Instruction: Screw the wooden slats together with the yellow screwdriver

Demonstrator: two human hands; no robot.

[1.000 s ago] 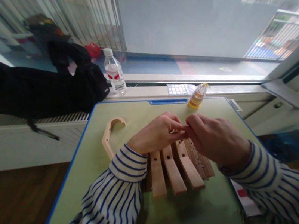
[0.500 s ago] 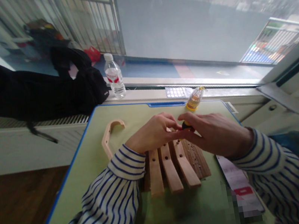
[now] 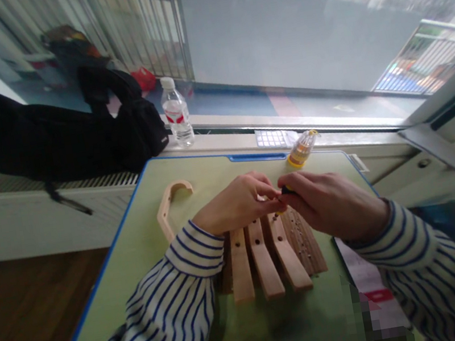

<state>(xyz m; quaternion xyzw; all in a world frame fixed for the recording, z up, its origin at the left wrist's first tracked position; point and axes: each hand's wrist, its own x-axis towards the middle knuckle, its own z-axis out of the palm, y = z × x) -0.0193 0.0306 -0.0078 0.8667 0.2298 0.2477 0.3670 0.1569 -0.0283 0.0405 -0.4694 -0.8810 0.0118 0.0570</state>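
Observation:
My right hand (image 3: 329, 200) is closed around a small screwdriver (image 3: 287, 190) with a black and yellow handle, mostly covered by the fingers. My left hand (image 3: 243, 201) pinches at the tool's tip; what lies between those fingertips is too small to tell. Both hands meet above the far end of three pale wooden pieces (image 3: 264, 268), which lie side by side on a brown wooden board (image 3: 308, 244). Dark holes show in the pieces, and small screws or holes dot the board's right part. A loose curved wooden hook (image 3: 163, 210) lies left of my left hand.
A clear container with a yellow base (image 3: 302, 150) stands at the green table's (image 3: 139, 265) far edge. A phone-like slab (image 3: 367, 275) lies under my right forearm. On the sill are a water bottle (image 3: 178, 115), a white gridded sheet (image 3: 271, 138) and a black bag (image 3: 54, 140).
The whole view has shifted slightly. My right hand has turned a little around the screwdriver, and its handle shows less. My left hand keeps its pinch near the tip.

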